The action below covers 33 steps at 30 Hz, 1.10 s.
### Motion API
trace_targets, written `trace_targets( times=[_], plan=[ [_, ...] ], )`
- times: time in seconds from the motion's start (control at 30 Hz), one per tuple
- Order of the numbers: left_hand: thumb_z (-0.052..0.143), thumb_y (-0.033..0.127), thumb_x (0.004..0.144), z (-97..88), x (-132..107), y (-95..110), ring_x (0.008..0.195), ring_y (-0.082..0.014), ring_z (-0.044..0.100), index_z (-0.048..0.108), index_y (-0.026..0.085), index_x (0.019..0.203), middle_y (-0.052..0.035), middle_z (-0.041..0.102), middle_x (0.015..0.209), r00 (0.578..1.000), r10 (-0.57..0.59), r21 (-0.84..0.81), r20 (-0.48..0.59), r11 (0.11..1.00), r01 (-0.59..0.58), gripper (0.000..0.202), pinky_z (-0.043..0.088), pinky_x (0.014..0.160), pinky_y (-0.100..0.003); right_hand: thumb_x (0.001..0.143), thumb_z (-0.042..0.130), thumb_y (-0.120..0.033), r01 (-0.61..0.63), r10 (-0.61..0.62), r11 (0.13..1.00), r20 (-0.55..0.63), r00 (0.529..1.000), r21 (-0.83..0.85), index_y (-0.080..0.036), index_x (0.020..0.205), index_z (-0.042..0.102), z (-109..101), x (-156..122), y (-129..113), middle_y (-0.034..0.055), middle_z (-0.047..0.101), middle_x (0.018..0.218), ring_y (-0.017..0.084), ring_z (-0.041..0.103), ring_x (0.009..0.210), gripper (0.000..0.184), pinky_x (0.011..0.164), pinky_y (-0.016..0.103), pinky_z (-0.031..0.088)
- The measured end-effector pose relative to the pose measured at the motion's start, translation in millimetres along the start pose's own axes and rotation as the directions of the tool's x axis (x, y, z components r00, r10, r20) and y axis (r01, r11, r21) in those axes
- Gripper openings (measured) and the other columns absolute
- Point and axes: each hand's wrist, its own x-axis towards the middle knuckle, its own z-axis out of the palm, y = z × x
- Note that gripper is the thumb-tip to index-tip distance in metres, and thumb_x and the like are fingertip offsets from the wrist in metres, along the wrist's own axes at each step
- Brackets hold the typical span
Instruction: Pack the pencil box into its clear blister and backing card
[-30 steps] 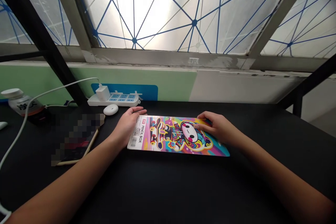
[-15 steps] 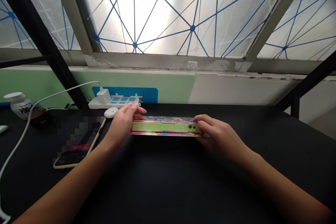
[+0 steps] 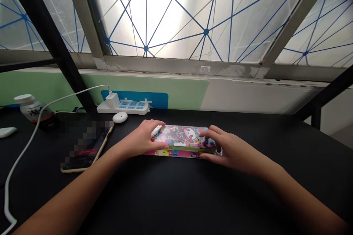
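Observation:
A colourful cartoon-printed pencil box (image 3: 183, 138) lies on the black table (image 3: 176, 191), with its printed packaging card showing under its near edge. My left hand (image 3: 143, 140) grips the box's left end, thumb on the near side and fingers over the top. At the right end, my right hand (image 3: 226, 148) is closed on the box in the same way. A green side strip of the box shows between my hands.
A phone (image 3: 88, 147) lies left of the box. Behind it are a white oval earbud case (image 3: 120, 117) and a white power strip (image 3: 124, 106) with a charger and cable (image 3: 30, 132). A bottle (image 3: 33, 112) stands at the far left. A window frame rises behind the table.
The box lay flat face up, was tipped on edge showing its green side, and now lies tilted back down between both hands, closer to me.

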Motion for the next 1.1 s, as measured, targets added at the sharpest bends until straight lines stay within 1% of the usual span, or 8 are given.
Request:
trace_targets(
  times=[0.13,0.33,0.5,0.63,0.77,0.83,0.93,1.1],
  plan=[
    [0.080,0.052,0.074,-2.4,0.8,2.1,0.124,-0.0337,0.051,0.057,0.030,0.135,-0.0094,0.060,0.131,0.997,0.080,0.069,0.006,0.994,-0.081,0.069,0.043,0.106,-0.048,0.092,0.056,-0.057,-0.002,0.005,1.000,-0.122,0.992,0.025,-0.027,0.122,0.061,0.4,5.4,4.5,0.0093,0.064,0.111,0.026,0.065,0.090,0.042,0.078,0.041,0.053],
    [0.088,0.044,0.069,-2.9,-3.0,17.1,0.125,-0.0341,0.044,0.053,0.029,0.139,-0.0110,0.053,0.131,0.948,0.311,0.306,-0.064,0.911,-0.278,0.080,0.040,0.108,-0.050,0.087,0.062,-0.061,-0.049,0.049,0.999,-0.290,0.956,0.010,-0.025,0.138,0.048,2.4,12.9,32.2,0.0147,0.053,0.140,0.036,0.047,0.130,0.064,0.109,0.055,0.039],
    [0.090,0.053,0.063,0.0,-4.2,23.8,0.123,-0.0359,0.047,0.050,0.026,0.141,-0.0129,0.055,0.130,0.901,0.424,0.468,-0.093,0.817,-0.336,0.092,0.030,0.113,-0.056,0.080,0.069,-0.063,-0.042,0.043,0.999,-0.307,0.951,0.012,-0.023,0.131,0.054,-0.5,14.4,43.7,0.0141,0.061,0.127,0.036,0.054,0.120,0.066,0.101,0.050,0.046],
    [0.077,0.067,0.071,-1.5,-1.6,23.4,0.131,-0.0377,0.044,0.045,0.023,0.145,-0.0166,0.054,0.137,0.890,0.427,0.525,-0.160,0.801,-0.290,0.092,0.015,0.119,-0.061,0.072,0.076,-0.063,0.014,-0.050,0.995,-0.388,0.920,-0.096,-0.024,0.127,0.055,-2.2,11.9,37.4,0.0140,0.064,0.118,0.037,0.058,0.110,0.070,0.094,0.051,0.047],
    [0.074,0.050,0.085,-7.8,-3.6,27.1,0.128,-0.0334,0.051,0.049,0.023,0.138,-0.0125,0.059,0.134,0.899,0.392,0.591,-0.196,0.778,-0.211,0.064,0.011,0.120,-0.062,0.076,0.076,-0.059,0.098,-0.220,0.961,-0.503,0.836,-0.258,-0.023,0.115,0.056,-0.1,7.5,24.3,0.0098,0.070,0.102,0.032,0.066,0.095,0.056,0.095,0.052,0.046],
    [0.072,0.041,0.089,-10.8,-6.1,30.8,0.114,-0.0297,0.060,0.057,0.021,0.125,-0.0085,0.066,0.119,0.911,0.383,0.630,-0.156,0.748,-0.206,0.043,0.015,0.119,-0.062,0.084,0.072,-0.050,0.137,-0.318,0.920,-0.498,0.807,-0.367,-0.022,0.108,0.057,2.6,5.6,16.9,0.0066,0.071,0.094,0.027,0.068,0.084,0.040,0.099,0.053,0.044],
    [0.072,0.034,0.089,-10.3,-8.9,36.6,0.102,-0.0274,0.064,0.061,0.019,0.106,-0.0061,0.069,0.104,0.929,0.362,0.671,-0.074,0.707,-0.222,0.025,0.026,0.115,-0.058,0.093,0.064,-0.036,0.174,-0.381,0.868,-0.401,0.833,-0.465,-0.020,0.106,0.058,8.8,3.5,5.6,0.0069,0.073,0.093,0.024,0.070,0.080,0.022,0.101,0.053,0.043],
    [0.079,0.032,0.083,2.0,-9.6,42.8,0.099,-0.0293,0.066,0.060,0.017,0.113,-0.0088,0.071,0.108,0.959,0.279,0.674,0.058,0.698,-0.244,0.038,0.045,0.100,-0.049,0.095,0.061,-0.028,0.211,-0.366,0.860,-0.273,0.890,-0.465,-0.015,0.118,0.060,24.4,4.3,-10.3,0.0135,0.074,0.112,0.030,0.071,0.098,0.027,0.094,0.051,0.052]
  ],
)
